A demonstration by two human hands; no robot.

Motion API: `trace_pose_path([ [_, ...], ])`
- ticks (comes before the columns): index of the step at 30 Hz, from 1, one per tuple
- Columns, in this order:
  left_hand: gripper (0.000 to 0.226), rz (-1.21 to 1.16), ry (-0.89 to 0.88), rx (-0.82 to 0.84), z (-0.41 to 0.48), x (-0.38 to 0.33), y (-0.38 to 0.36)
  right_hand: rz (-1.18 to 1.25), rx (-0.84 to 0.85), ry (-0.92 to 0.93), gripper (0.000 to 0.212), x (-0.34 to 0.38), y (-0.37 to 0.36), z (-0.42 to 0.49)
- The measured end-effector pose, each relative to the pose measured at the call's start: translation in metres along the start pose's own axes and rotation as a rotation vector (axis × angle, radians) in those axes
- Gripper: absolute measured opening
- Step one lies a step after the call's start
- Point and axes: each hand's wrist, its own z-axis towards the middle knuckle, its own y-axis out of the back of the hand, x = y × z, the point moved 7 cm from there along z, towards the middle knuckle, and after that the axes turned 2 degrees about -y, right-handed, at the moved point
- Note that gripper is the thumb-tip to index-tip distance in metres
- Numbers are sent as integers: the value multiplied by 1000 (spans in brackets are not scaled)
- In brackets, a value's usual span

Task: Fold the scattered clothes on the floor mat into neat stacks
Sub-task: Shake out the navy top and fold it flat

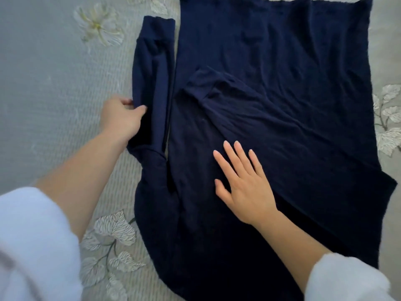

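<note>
Sleeve fold: left hand [121, 118] pinches the long sleeve [154, 72] of the dark navy knit garment [282, 83], centre left; right hand [240, 183], flat with fingers straight, pins the body. Likely next: sleeve laid inward.

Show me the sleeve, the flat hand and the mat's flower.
sleeve [154, 83]: head view, middle of its length.
right hand [245, 187]: head view, back of the hand.
flower [98, 25]: head view, its yellow centre.

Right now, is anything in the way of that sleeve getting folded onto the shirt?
Only the right hand, lying flat on the middle of the shirt. The left hand pinches the sleeve; nothing else visible lies between sleeve and shirt.
</note>
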Motion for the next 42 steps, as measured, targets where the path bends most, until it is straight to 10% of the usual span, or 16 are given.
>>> trace_pose_path([
  [12, 17, -550, 69, -679, -38, 75, 168, -62, 11, -15, 62, 5, 2, 0],
  [19, 27, -355, -253, -272, -51, -9, 127, -97, 119, -14, 63, 4, 1, -2],
  [24, 11, -246, 103, -462, -72, 70, 121, -87, 131, -20, 62, 2, 0, -1],
  [34, 27, -582, 401, -24, -55, 79, 57, -104, 139, -2, 63, 3, -1, -1],
  [42, 10, -957, 457, -499, -93, 111, 159, -102, 200, 14, 62, 2, 0, 0],
])
